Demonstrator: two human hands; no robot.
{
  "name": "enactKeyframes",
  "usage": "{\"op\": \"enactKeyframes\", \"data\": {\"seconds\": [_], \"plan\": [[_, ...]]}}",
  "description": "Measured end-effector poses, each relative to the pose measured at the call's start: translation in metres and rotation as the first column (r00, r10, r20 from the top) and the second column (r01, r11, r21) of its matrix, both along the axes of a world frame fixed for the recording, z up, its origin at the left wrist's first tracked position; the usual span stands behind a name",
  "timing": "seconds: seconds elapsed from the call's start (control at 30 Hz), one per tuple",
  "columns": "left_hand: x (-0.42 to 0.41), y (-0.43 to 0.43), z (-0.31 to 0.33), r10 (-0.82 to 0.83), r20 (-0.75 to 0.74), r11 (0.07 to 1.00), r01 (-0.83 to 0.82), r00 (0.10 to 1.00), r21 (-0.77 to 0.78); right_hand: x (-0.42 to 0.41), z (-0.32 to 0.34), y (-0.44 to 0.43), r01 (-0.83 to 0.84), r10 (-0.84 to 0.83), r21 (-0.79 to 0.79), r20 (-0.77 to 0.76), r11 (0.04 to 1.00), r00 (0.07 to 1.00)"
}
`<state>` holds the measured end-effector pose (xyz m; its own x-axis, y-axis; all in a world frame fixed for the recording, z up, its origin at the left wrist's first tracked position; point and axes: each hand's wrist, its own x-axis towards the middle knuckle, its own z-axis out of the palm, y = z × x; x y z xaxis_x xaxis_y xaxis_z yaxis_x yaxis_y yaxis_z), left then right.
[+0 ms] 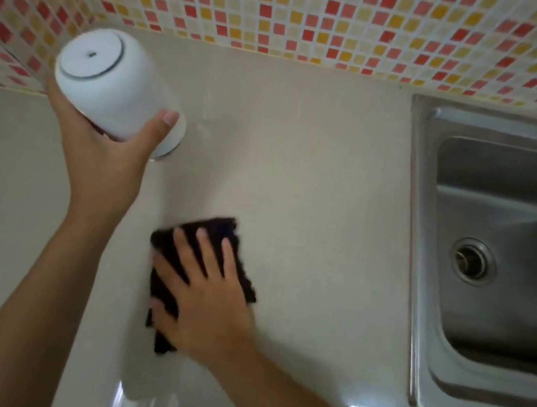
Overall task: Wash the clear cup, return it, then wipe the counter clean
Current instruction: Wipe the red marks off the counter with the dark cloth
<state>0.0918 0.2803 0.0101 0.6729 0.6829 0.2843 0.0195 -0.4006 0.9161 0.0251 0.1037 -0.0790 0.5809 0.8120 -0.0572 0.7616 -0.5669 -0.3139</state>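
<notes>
Surface (pixel 313 182): pale beige, running from the left edge to the steel sink, with a glossy reflection near the front edge.
Left hand (pixel 104 156): raised above the surface at upper left, fingers (pixel 165 123) wrapped around a white container.
White container (pixel 113 82): cylindrical, opaque, tilted with its flat end toward the camera; a thin dark ring and a small dark dot mark that end. Its lower end is blurred, and whether it touches the surface cannot be told.
Right hand (pixel 208 300): palm down, fingers spread flat and pressing on a dark cloth.
Dark cloth (pixel 163 278): black, crumpled, lying on the surface near the middle, partly covered by the right hand.
Sink (pixel 506 239): stainless steel, set into the surface at the right, with a round drain (pixel 471 262) in its basin.
Wall (pixel 284 5): small mosaic tiles in red, orange, yellow and cream behind the surface.
Clear cup: cannot be made out in this view.
</notes>
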Motion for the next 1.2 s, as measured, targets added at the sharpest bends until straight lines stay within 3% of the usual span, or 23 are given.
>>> {"op": "enactKeyframes", "data": {"seconds": [0.07,0.13,0.2,0.27,0.33,0.4,0.47,0.6,0.7,0.77,0.9,1.07,1.13,1.2], "plan": [[-0.003,0.004,0.001,-0.009,-0.027,1.000,0.009,1.000,0.006,-0.029,0.000,-0.036,-0.167,0.166,-0.027,-0.022,0.986,0.986],[-0.011,0.012,0.000,-0.008,-0.061,1.000,0.010,0.998,0.026,0.004,-0.003,-0.063,-0.201,0.201,-0.011,0.005,0.979,0.980],[-0.022,0.019,0.000,-0.006,-0.086,0.999,0.009,0.996,0.037,0.073,-0.009,-0.069,-0.060,0.062,-0.014,0.121,0.998,0.991],[-0.035,0.024,-0.002,0.012,-0.102,0.999,-0.008,0.995,0.046,0.162,-0.011,-0.059,0.198,-0.188,-0.031,0.200,0.980,0.962],[-0.048,0.026,-0.006,0.030,-0.109,0.999,-0.025,0.994,0.045,0.238,-0.010,-0.039,0.414,-0.397,-0.090,0.160,0.906,0.904],[-0.058,0.025,-0.010,0.038,-0.104,0.999,-0.035,0.994,0.031,0.273,-0.009,-0.009,0.568,-0.557,-0.151,0.115,0.809,0.823],[-0.060,0.020,-0.012,0.038,-0.102,0.999,-0.036,0.994,0.017,0.261,-0.010,0.023,0.602,-0.586,-0.153,0.139,0.784,0.798],[-0.047,0.008,-0.009,0.027,-0.091,0.999,-0.025,0.996,0.027,0.118,-0.010,0.034,0.253,-0.252,0.015,0.135,0.967,0.958],[-0.030,-0.009,-0.003,-0.012,-0.079,0.999,0.015,0.997,0.033,0.001,0.003,-0.029,-0.031,0.032,-0.026,0.029,0.999,0.999],[-0.020,-0.019,-0.001,-0.036,-0.076,0.999,0.037,0.996,0.021,-0.019,0.005,-0.084,-0.089,0.090,-0.064,0.016,0.994,0.996],[-0.010,-0.032,-0.001,-0.063,-0.077,0.998,0.061,0.995,-0.027,0.066,-0.002,-0.139,0.204,-0.197,-0.073,0.097,0.976,0.976],[-0.015,-0.045,-0.006,-0.089,-0.100,0.996,0.086,0.991,-0.029,0.238,-0.008,-0.133,0.591,-0.571,-0.092,0.177,0.801,0.802],[-0.019,-0.050,-0.008,-0.095,-0.103,0.995,0.093,0.990,-0.029,0.264,-0.009,-0.118,0.673,-0.651,-0.120,0.177,0.730,0.738],[-0.020,-0.056,-0.010,-0.105,-0.110,0.994,0.102,0.988,-0.034,0.251,-0.011,-0.104,0.680,-0.656,-0.109,0.193,0.725,0.730]]}}
